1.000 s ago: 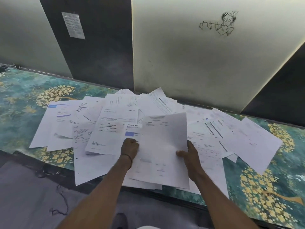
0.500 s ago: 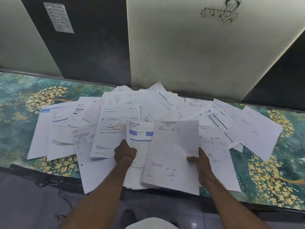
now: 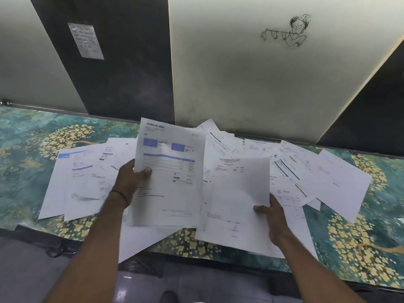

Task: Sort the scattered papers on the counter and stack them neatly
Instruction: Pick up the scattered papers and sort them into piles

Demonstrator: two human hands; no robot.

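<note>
Several white printed papers (image 3: 323, 171) lie scattered and overlapping across the green counter (image 3: 26, 154) with its gold flower pattern. My left hand (image 3: 131, 182) grips the left edge of a sheet with blue bars (image 3: 172, 176) and holds it raised and tilted above the pile. My right hand (image 3: 273, 215) pinches the right edge of a mostly white sheet (image 3: 236, 202), thumb on top, low over the counter's front edge. More papers (image 3: 78, 180) spread out to the left of my left hand.
Pale wall panels (image 3: 251, 79) and a dark panel (image 3: 122, 68) with a small notice (image 3: 85, 40) rise right behind the counter. The counter's front edge (image 3: 185, 254) runs below the papers, with grey floor and a cable (image 3: 59, 251) beneath.
My left hand has picked up the sheet with blue bars from the pile and lifted it. My right hand has carried its white sheet a little to the right.
</note>
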